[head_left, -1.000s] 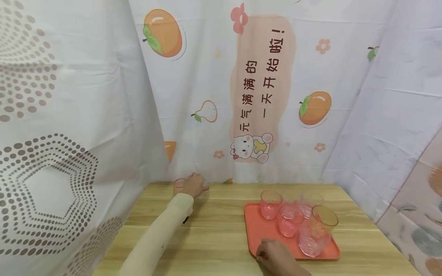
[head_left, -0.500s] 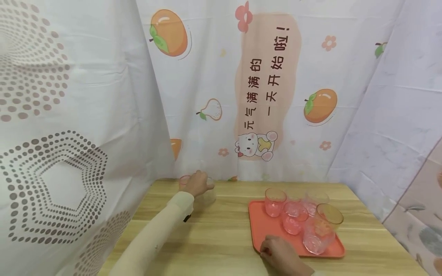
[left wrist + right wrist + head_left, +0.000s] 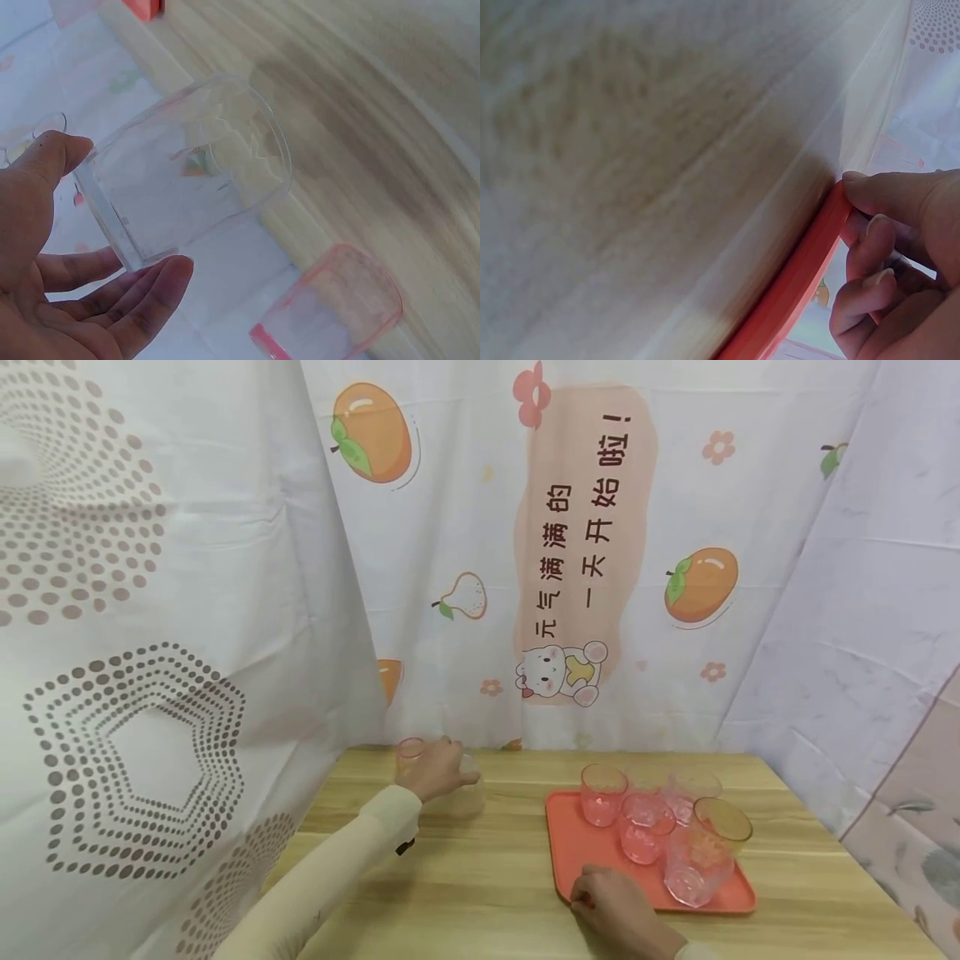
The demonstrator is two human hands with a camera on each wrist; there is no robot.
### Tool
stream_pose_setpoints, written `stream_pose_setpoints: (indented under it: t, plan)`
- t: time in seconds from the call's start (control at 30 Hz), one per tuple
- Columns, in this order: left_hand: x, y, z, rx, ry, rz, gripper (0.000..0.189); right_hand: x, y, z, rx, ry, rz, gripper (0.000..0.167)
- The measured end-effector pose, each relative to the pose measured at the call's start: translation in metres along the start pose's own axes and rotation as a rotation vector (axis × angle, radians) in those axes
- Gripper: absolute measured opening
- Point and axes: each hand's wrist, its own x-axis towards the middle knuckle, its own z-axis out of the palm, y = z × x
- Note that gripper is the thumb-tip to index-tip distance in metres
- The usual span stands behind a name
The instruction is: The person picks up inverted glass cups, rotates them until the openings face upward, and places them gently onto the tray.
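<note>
In the head view my left hand (image 3: 441,768) is at the back left of the table, gripping a clear glass (image 3: 468,797) from above. The left wrist view shows the thumb and fingers around one end of this clear glass (image 3: 187,169); whether it touches the table I cannot tell. Just left of that hand stands a pink glass (image 3: 410,752), partly hidden by the hand. My right hand (image 3: 615,902) is at the near left corner of a red tray (image 3: 558,852), pinching its rim (image 3: 802,277) between thumb and finger. Several pink, clear and amber-rimmed glasses (image 3: 645,839) are on the tray.
The wooden table (image 3: 465,885) runs back to a printed white curtain (image 3: 450,677). Another curtain (image 3: 150,710) hangs close along the left side, and one (image 3: 840,652) on the right. The amber-rimmed glass (image 3: 722,818) stands near the tray's right edge.
My left hand has shifted slightly right and nearer with the clear glass, which shows more now. The right hand stays at the tray corner. The whole view has shifted a little.
</note>
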Motion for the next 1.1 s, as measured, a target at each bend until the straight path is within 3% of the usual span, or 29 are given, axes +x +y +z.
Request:
stream_pose_setpoints:
  t: [0.47, 0.87, 1.1]
  plan:
    - [-0.018, 0.022, 0.008, 0.006, -0.029, 0.012, 0.043, 0.001, -0.002, -0.002, -0.033, 0.018, -0.004, 0.018]
    - [-0.031, 0.028, 0.021, -0.021, -0.008, 0.137, 0.043, 0.002, -0.001, -0.002, -0.033, 0.008, -0.016, 0.017]
    - [-0.043, 0.034, 0.021, -0.029, -0.017, 0.154, 0.051, 0.003, -0.002, -0.004, -0.022, -0.009, -0.005, 0.017]
